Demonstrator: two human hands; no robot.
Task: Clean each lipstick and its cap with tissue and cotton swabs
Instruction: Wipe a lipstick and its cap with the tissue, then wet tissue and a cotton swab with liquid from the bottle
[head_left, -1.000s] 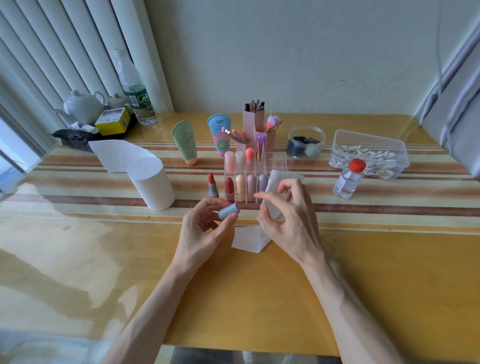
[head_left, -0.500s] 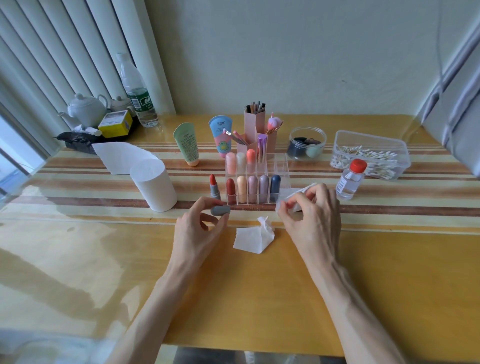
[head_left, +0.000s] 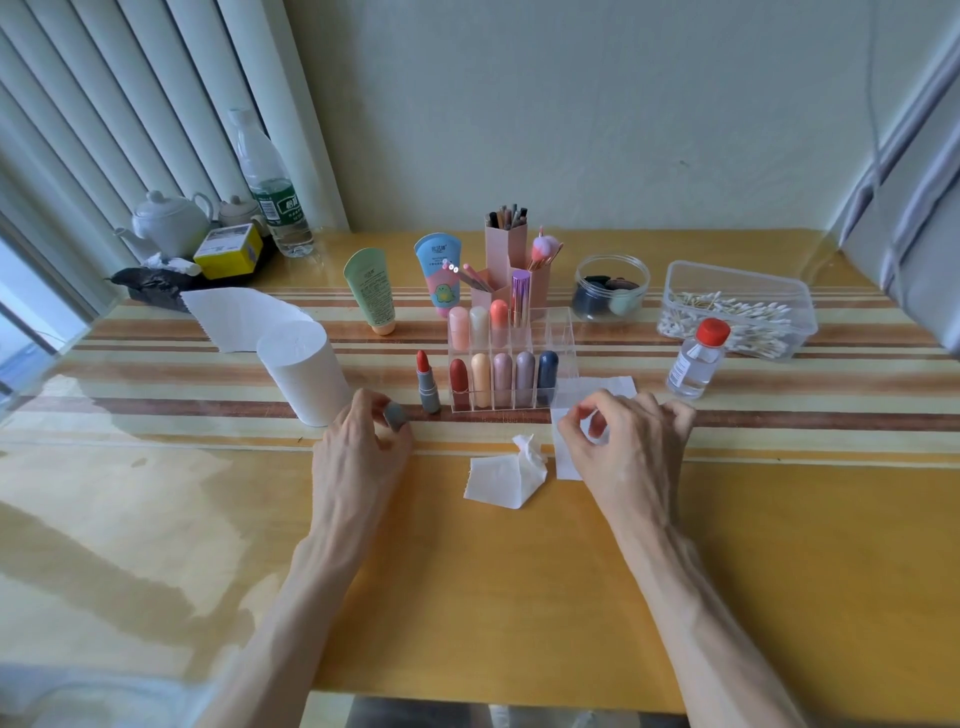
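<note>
Left hand (head_left: 358, 449), right hand (head_left: 631, 449) (both bare)

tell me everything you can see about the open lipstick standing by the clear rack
The lipstick stands upright and uncapped on the table, just left of the clear rack; whether they touch is unclear. Its red bullet tapers to a tip above a matte grey tube. No hand touches it; the left hand holds a grey cap close beside it.
</note>
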